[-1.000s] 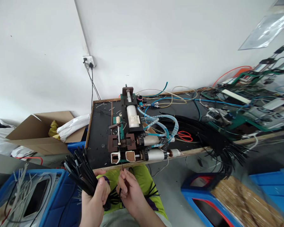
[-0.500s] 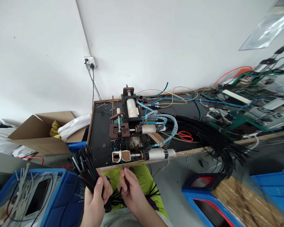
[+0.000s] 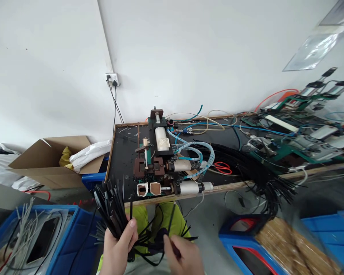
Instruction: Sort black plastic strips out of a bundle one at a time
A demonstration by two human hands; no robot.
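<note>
My left hand [image 3: 120,244] is wrapped round a thick bundle of black cables [image 3: 111,210], whose cut ends fan upward by the table's front left corner. Lower and to the right, my right hand [image 3: 183,252] is smeared by motion, its fingers closed on a single black cable [image 3: 171,220] that sticks up from them. More black strands lie across my lap between the hands. Just beyond the hands, a pneumatic machine [image 3: 162,139] stands on the table, with white cylinders and brown clamp blocks. Its two front jaws [image 3: 149,189] are apart.
A black-topped table [image 3: 123,145] with a wooden rim carries hoses, a long black cable bundle [image 3: 246,164] and further machines at right. Blue crates [image 3: 74,229] flank me on both sides. An open cardboard box [image 3: 46,168] sits at the left.
My right hand has moved from the front jaws down and to the right with the cable. The jaws have parted, and the brown rear clamp has shifted toward me. The view has shifted slightly.
</note>
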